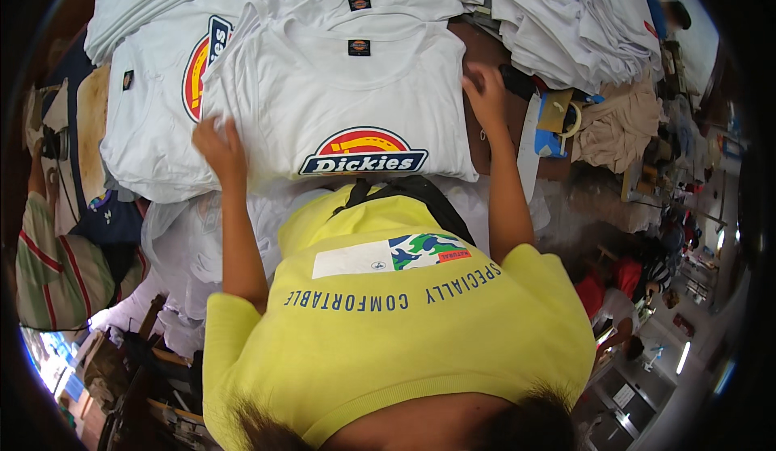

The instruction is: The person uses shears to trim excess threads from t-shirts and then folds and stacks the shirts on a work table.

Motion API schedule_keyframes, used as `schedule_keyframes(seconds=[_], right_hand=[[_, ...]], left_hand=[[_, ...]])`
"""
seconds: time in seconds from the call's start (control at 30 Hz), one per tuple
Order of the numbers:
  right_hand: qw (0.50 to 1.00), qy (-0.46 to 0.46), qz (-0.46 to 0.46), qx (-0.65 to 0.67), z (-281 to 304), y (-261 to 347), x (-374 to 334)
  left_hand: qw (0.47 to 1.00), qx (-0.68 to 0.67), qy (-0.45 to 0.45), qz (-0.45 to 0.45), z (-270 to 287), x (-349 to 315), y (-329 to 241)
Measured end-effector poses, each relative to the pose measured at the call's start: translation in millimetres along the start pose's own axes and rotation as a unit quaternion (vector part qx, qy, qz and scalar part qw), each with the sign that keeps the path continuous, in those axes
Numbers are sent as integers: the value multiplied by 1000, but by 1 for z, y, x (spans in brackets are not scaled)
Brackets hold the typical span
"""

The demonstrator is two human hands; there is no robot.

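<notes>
A white T-shirt (pixel 347 91) with a red, yellow and blue printed logo lies folded in front of me, its round neckline and small black neck label at the far end. At its left edge is my left hand (pixel 220 150), slightly blurred, fingers apart and nothing seen in them. My right hand (pixel 487 99) is at the upper right edge by the sleeve side, with loosely curved, spread fingers. Whether those fingertips press on the cloth I cannot tell. Another white shirt (pixel 396 0) with the same kind of label lies just beyond.
More white printed shirts (pixel 149 120) lie to the left, and a tall stack of folded white cloth (pixel 574 27) stands at the far right. Near my right forearm are a tape roll (pixel 572 120) and beige cloth (pixel 618 124). A person in a striped garment (pixel 65 265) is at the left.
</notes>
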State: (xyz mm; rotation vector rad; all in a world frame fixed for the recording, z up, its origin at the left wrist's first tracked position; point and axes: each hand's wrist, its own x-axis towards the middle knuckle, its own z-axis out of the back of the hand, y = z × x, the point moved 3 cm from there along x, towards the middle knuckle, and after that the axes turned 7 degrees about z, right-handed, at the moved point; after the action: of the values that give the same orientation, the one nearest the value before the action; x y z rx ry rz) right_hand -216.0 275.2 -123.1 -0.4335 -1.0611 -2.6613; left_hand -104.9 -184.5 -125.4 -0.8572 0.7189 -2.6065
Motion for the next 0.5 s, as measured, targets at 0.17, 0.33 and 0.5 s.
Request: schedule_keyframes(seconds=[0.17,0.33,0.5], right_hand=[[934,204,-272,-108,64,6,-128],[908,253,-328,-51,57,-18,-200],[884,157,-421,129,32,-19,-209]], left_hand=[[984,19,91,152,45,-112,55],[892,-251,204,315,35,-144,86],[855,-353,250,285,24,-136,79]])
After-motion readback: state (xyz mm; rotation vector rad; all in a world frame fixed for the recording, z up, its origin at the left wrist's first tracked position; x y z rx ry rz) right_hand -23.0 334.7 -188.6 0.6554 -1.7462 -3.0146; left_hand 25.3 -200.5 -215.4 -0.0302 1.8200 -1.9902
